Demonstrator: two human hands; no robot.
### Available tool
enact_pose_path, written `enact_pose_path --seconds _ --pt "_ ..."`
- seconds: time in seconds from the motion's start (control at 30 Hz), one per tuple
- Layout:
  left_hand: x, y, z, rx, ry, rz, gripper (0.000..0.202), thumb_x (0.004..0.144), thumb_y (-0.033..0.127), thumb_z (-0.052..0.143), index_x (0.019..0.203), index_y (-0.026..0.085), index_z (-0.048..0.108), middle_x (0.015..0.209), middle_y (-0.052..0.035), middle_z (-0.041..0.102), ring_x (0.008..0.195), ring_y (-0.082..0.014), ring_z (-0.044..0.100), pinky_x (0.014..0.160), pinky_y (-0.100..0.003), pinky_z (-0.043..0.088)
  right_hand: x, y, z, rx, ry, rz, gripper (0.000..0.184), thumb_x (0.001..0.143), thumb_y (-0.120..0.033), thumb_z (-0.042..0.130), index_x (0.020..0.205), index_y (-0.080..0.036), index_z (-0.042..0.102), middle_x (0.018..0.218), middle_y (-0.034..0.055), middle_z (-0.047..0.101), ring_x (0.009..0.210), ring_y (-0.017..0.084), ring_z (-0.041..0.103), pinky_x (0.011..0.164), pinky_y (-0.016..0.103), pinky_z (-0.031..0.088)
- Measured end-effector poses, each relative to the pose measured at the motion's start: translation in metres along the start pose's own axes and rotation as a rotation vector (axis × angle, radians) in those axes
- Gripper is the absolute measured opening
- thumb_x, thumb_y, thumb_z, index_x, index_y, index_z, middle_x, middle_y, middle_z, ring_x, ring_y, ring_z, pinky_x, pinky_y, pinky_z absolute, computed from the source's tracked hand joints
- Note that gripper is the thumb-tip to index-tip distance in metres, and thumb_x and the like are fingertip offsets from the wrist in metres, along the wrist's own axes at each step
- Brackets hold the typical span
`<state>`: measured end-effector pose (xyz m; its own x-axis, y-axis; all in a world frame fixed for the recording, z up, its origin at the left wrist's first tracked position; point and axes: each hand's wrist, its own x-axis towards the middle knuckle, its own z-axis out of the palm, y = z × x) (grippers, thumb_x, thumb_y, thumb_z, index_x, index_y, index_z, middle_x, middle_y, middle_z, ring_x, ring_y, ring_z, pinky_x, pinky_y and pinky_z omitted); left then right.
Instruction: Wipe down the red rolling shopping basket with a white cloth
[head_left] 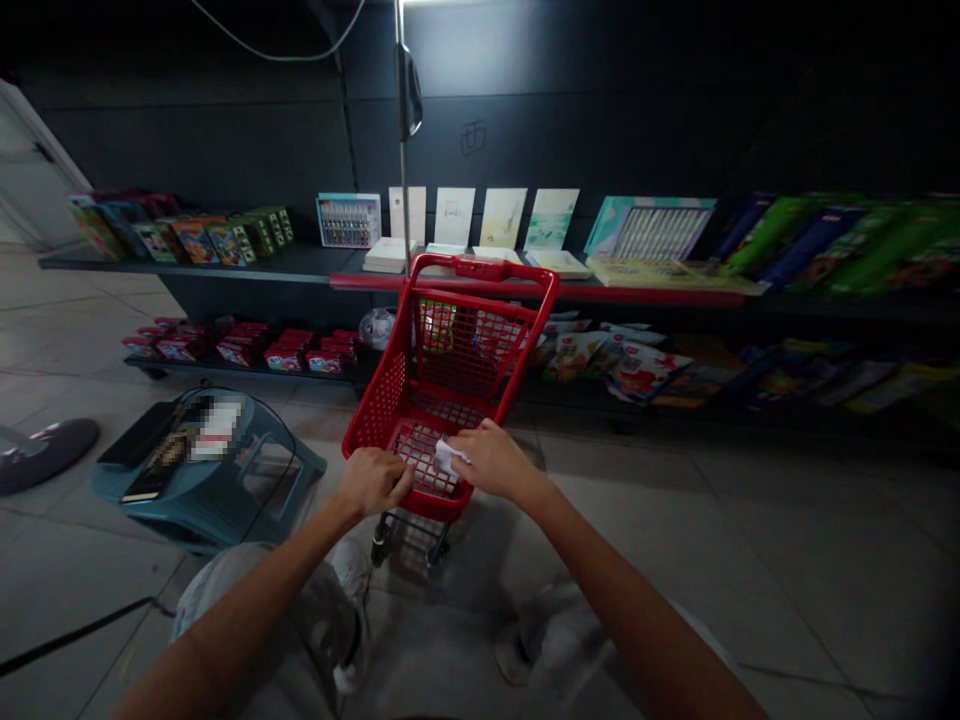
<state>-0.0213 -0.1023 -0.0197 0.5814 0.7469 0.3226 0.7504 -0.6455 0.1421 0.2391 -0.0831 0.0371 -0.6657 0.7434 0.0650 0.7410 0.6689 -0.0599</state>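
A crumpled white item (450,458) is found clenched by the right hand (491,462), just above the mesh floor of a red plastic miniature shopping cart (442,350). The left hand (373,482) is placed on the cart's near rim, its grip state undeterminable. A teal plastic stool (202,510) is noted beside the cart, with a stocked shelf (195,265) beyond.

One left hand (373,482), one right hand (491,462), one small red shopping cart (480,268) and one crumpled white item (450,458). Farther off are two shelf levels (225,262), four upright pale cards (502,218), two boxed sets of coloured sticks (649,228) and one teal plastic stool (210,500).
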Motion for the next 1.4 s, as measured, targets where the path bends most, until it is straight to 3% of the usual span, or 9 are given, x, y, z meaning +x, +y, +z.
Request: enact_pose_path --seconds 0.3,0.43,0.6,0.73,0.87,0.9,1.0,1.2,1.4 --pt "0.001 -0.036 -0.011 -0.060 0.023 0.136 0.043 0.098 0.030 0.045 0.056 0.021 0.054 0.061 -0.0042 0.063 0.057 -0.0147 0.053 0.061 -0.031 0.035 0.002 -0.006 0.002 0.108 0.000 -0.101 0.019 0.102 -0.024 0.056 0.112 -0.021 0.072 0.121 0.0065 0.075 0.107 0.019 0.069 0.088 0.033 0.034" --pt "0.005 -0.046 -0.010 -0.149 0.016 0.125 0.043 0.098 0.032 0.045 0.057 0.022 0.056 0.060 -0.0040 0.061 0.059 -0.0153 0.054 0.065 -0.031 0.039 0.002 0.028 0.003 0.092 0.087 -0.002 0.022 0.103 -0.021 0.052 0.114 -0.019 0.072 0.120 0.0074 0.076 0.107 0.020 0.068 0.093 0.032 0.038" --pt "0.013 -0.056 -0.013 -0.150 0.009 0.085 0.044 0.098 0.031 0.042 0.058 0.021 0.055 0.061 -0.0044 0.061 0.060 -0.0157 0.053 0.068 -0.033 0.039 -0.009 0.085 0.001 0.024 0.320 0.172 0.024 0.100 -0.017 0.051 0.113 -0.017 0.072 0.119 0.0091 0.076 0.109 0.022 0.067 0.108 0.036 0.037" --pt "0.013 -0.042 -0.021 -0.114 0.054 0.019 0.043 0.102 0.032 0.040 0.065 0.021 0.060 0.068 -0.0067 0.064 0.069 -0.0192 0.056 0.073 -0.036 0.042 -0.017 0.097 0.004 -0.013 0.421 0.242 0.024 0.100 -0.019 0.050 0.111 -0.019 0.072 0.117 0.0085 0.077 0.107 0.023 0.068 0.112 0.040 0.034" --pt "0.005 0.004 -0.016 -0.146 0.041 0.134 0.029 0.102 0.034 0.044 0.098 0.021 0.070 0.095 -0.0112 0.072 0.094 -0.0232 0.063 0.085 -0.038 0.046 -0.019 0.082 0.011 0.000 0.460 0.305 0.025 0.101 -0.021 0.051 0.114 -0.019 0.071 0.117 0.0093 0.078 0.105 0.024 0.068 0.106 0.043 0.033" --pt "0.004 0.016 -0.012 -0.130 0.001 0.174 0.028 0.101 0.038 0.048 0.105 0.021 0.070 0.098 -0.0113 0.073 0.095 -0.0232 0.065 0.084 -0.037 0.047 -0.019 0.077 0.012 0.007 0.467 0.314 0.025 0.101 -0.022 0.050 0.115 -0.019 0.071 0.117 0.0095 0.078 0.105 0.024 0.068 0.105 0.043 0.033" --pt "0.004 0.035 0.001 -0.010 -0.040 0.136 0.027 0.102 0.042 0.050 0.099 0.021 0.067 0.089 -0.0086 0.073 0.079 -0.0202 0.065 0.074 -0.035 0.044 -0.020 0.063 0.012 0.026 0.469 0.319 0.026 0.101 -0.021 0.050 0.116 -0.019 0.071 0.120 0.0106 0.077 0.106 0.024 0.068 0.103 0.042 0.033" --pt "0.013 0.008 0.005 0.088 -0.037 0.106 0.035 0.104 0.044 0.049 0.084 0.020 0.064 0.081 -0.0073 0.072 0.074 -0.0200 0.064 0.072 -0.035 0.039 -0.024 0.069 0.006 0.122 0.431 0.137 0.031 0.099 -0.018 0.051 0.123 -0.022 0.071 0.130 0.0087 0.073 0.117 0.023 0.066 0.109 0.043 0.037" --pt "0.021 -0.012 -0.001 0.032 -0.041 0.114 0.036 0.105 0.043 0.048 0.083 0.020 0.064 0.084 -0.0071 0.071 0.081 -0.0206 0.062 0.078 -0.036 0.037 -0.037 0.114 -0.007 0.179 0.609 0.249 0.029 0.094 -0.016 0.054 0.115 -0.021 0.073 0.124 0.0109 0.072 0.116 0.027 0.064 0.105 0.043 0.048"
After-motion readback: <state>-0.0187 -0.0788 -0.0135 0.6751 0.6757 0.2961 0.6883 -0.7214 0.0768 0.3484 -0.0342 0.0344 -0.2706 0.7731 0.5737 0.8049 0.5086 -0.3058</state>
